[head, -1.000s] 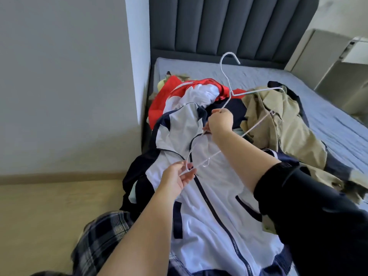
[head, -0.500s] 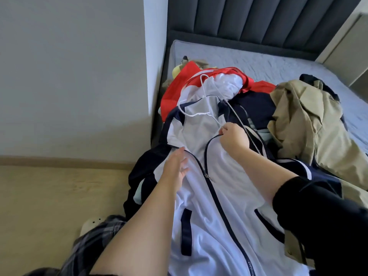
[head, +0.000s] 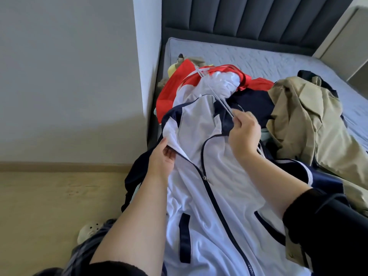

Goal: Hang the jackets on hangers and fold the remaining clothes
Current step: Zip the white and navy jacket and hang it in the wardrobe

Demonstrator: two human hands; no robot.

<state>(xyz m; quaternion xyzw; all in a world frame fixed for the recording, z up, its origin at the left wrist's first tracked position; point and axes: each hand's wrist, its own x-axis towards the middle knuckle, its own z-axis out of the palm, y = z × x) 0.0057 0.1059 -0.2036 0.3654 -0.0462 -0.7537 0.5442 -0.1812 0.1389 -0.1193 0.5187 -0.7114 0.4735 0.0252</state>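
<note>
A white and navy zip jacket (head: 215,186) lies front-up over the bed's edge, its zip open at the top. My left hand (head: 162,156) grips the jacket's left front edge near the collar and lifts it. My right hand (head: 244,132) pinches the thin white wire hanger (head: 217,98), whose wire runs up across the jacket's white hood toward the red garment (head: 173,86). Part of the hanger goes under my right hand and is hidden. A beige jacket (head: 302,120) lies crumpled to the right.
The grey mattress (head: 258,56) and the dark padded headboard (head: 258,14) fill the back. A wall corner (head: 147,66) stands close on the left. Dark navy clothing (head: 253,104) lies between the jackets. A light clog shoe (head: 89,232) sits on the wooden floor.
The hanger came down from the air onto the jacket's collar. My left hand let go of the hanger's bar, lay flat on the jacket, then took the left front edge. My right hand shifted right.
</note>
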